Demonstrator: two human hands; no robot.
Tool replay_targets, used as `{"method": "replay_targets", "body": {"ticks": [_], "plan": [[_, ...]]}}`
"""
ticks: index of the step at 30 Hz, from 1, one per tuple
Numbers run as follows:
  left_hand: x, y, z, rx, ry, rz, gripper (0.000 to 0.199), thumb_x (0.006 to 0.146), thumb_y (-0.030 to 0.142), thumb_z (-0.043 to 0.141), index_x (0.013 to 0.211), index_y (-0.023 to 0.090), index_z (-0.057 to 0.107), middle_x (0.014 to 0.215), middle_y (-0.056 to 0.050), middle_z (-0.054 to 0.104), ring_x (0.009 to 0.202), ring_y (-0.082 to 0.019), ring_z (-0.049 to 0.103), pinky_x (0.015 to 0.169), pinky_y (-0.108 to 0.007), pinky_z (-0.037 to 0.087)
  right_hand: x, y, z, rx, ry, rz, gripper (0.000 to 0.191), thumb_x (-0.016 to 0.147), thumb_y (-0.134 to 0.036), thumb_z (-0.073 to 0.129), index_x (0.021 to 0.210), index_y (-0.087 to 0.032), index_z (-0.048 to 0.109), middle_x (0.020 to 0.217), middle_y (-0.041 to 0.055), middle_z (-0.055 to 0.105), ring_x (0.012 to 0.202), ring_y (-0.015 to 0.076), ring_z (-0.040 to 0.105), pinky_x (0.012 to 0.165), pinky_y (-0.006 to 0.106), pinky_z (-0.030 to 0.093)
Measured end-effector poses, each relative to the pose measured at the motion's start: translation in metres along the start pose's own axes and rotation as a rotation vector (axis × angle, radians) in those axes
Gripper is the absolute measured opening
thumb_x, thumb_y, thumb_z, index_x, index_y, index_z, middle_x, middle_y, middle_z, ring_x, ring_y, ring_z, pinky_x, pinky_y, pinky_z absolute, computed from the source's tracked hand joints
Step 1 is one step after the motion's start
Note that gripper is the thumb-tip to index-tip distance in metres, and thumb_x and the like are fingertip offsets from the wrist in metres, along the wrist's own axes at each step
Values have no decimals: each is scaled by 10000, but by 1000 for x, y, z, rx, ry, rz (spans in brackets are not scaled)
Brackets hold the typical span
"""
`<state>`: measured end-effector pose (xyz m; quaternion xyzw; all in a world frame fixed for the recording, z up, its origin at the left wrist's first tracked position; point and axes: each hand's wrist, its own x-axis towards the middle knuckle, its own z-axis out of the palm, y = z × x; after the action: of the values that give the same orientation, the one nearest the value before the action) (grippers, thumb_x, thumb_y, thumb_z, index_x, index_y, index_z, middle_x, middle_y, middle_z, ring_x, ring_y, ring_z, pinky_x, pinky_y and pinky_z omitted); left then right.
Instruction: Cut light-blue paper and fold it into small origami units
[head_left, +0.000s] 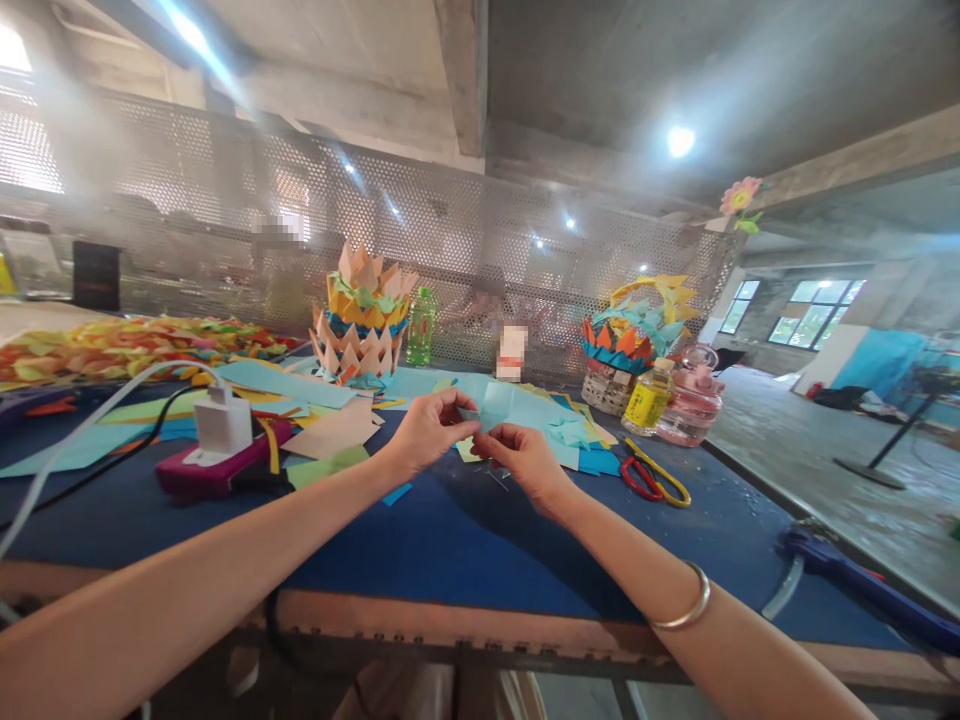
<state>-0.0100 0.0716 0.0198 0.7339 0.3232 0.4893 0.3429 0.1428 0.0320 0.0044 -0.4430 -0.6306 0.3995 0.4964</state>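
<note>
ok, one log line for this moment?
left hand: pinching light-blue paper | right hand: pinching same paper | tabletop, right side: red-and-yellow scissors, blue glue gun

Paper slip (468,414) you hold: thin, matt. Your bangle (704,598): smooth, polished metal. Your tabletop (420,560): matt. Power strip (191,480): glossy plastic. Scissors (660,468): smooth plastic handles. Pink jug (688,405): shiny, see-through. Screen (442,230): perforated, metal-looking.

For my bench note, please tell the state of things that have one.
Paper, held
Left hand, pinching paper
Right hand, pinching paper
Scissors, lying; open or shut unclear
Green bottle, upright, capped
Yellow bottle, upright, capped
Pink jug, upright
Charger, plugged in
Ceiling light, lit
</note>
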Motion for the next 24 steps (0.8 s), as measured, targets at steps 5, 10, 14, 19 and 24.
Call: {"method": "replay_targets", "body": {"ticks": [5,10,14,19,24], "plan": [[-1,4,1,-6,-9,-1,180,637,215,648,785,148,570,613,26,570,561,-97,529,544,-217,416,0,-1,1,-17,40,3,274,658,-405,650,635,-137,603,668,44,661,569,104,524,561,236,380],[-3,5,0,-110,-37,-7,314,673,246,641,958,152,549,588,35,575,553,-102,544,550,-222,418,0,-2,1,-29,62,-25,256,652,-398,647,629,-146,604,646,32,651,588,114,539,561,235,389],[-2,6,-1,-233,-13,9,513,727,284,604,1193,181,415,652,22,606,595,-117,579,539,-221,426,1,-2,0,-30,70,-24,240,654,-381,642,617,-148,598,626,22,642,574,110,532,556,234,386],[0,5,-4,-320,40,-84,603,677,275,671,1203,159,400,641,18,616,612,-121,589,567,-225,430,1,-1,0,-59,69,-9,247,666,-391,632,634,-148,599,657,38,661,591,123,550,568,244,389],[2,-1,-6,-406,-83,-288,299,640,317,706,853,129,612,695,-16,638,625,-98,576,611,-222,441,2,3,-4,-149,52,-66,259,684,-404,624,658,-146,610,686,53,670,615,140,567,580,254,399]]}}
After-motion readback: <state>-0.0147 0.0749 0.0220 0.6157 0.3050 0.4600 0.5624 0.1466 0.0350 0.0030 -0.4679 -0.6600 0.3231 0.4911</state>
